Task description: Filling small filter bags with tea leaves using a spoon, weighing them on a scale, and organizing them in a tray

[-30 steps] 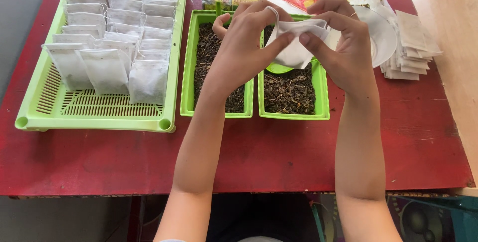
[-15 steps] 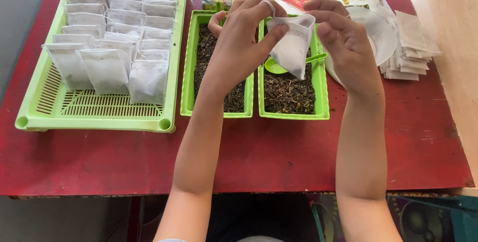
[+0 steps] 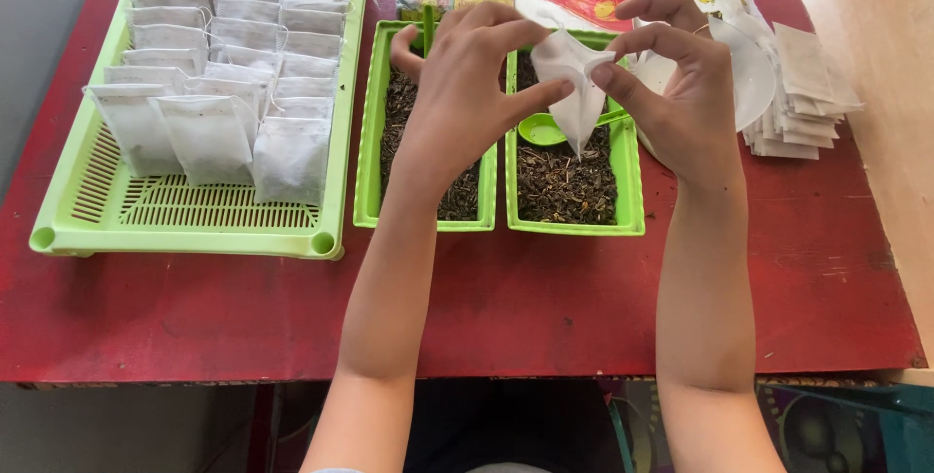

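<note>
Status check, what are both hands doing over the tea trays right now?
Left hand and right hand both pinch one white tea bag. Bag hangs above right tea tray, green scoop underneath. Nothing in the way.

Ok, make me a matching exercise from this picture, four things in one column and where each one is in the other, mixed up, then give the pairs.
Things:
1. Empty bag
2. Filled bags
3. Green scoop
4. Flat bag stack

Places:
A. Lying on the loose tea in the right green tub
B. Far right of the red table, beside a white plate
C. Held between the left hand and right hand
D. In rows in the slotted green tray on the left

Pairs: 1-C, 2-D, 3-A, 4-B
</note>
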